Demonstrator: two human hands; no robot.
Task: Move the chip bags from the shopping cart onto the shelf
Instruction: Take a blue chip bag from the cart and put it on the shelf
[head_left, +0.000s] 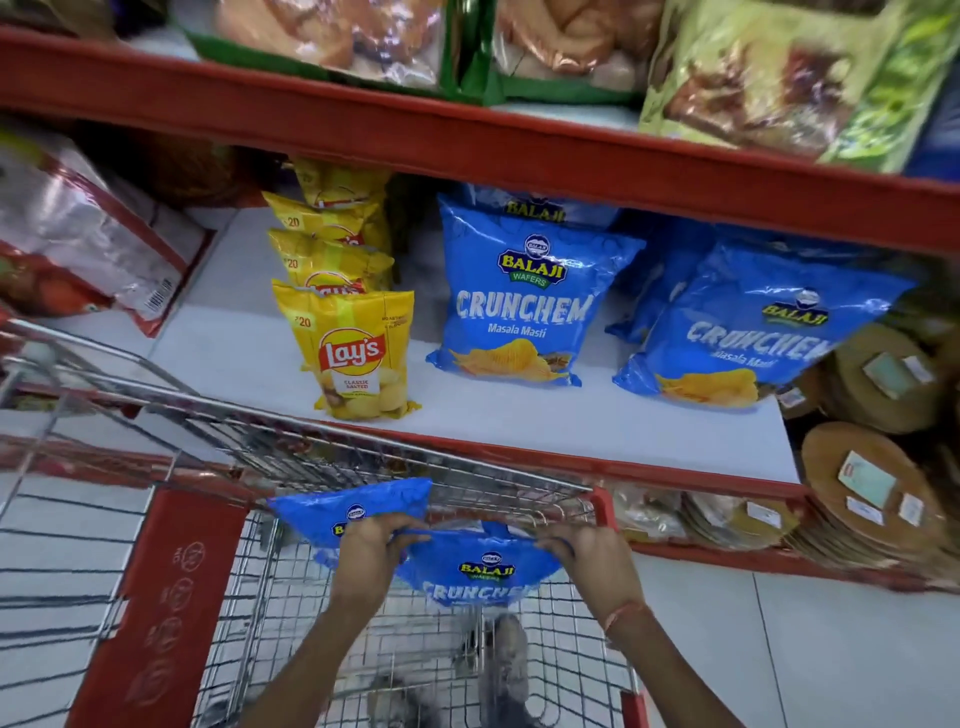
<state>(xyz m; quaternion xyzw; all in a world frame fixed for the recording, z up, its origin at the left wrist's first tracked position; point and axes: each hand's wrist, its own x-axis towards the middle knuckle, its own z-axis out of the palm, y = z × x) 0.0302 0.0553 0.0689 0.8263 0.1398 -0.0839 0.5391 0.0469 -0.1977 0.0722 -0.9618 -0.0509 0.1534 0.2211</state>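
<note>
Both hands pinch the top edge of a blue chip bag (480, 569) inside the shopping cart (171, 587): left hand (371, 545) on its left corner, right hand (592, 553) on its right. A second blue bag (332, 512) lies just beyond the left hand. On the shelf (519, 421) farther off stand yellow bags (353, 348) and blue bags (524, 301).

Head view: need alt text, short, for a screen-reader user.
Both hands, left hand and right hand, grip the top edge of a blue Crunchem bag over the shopping cart, another blue bag behind it. On the shelf ahead stand yellow Lay's bags and more blue Crunchem bags.
</note>
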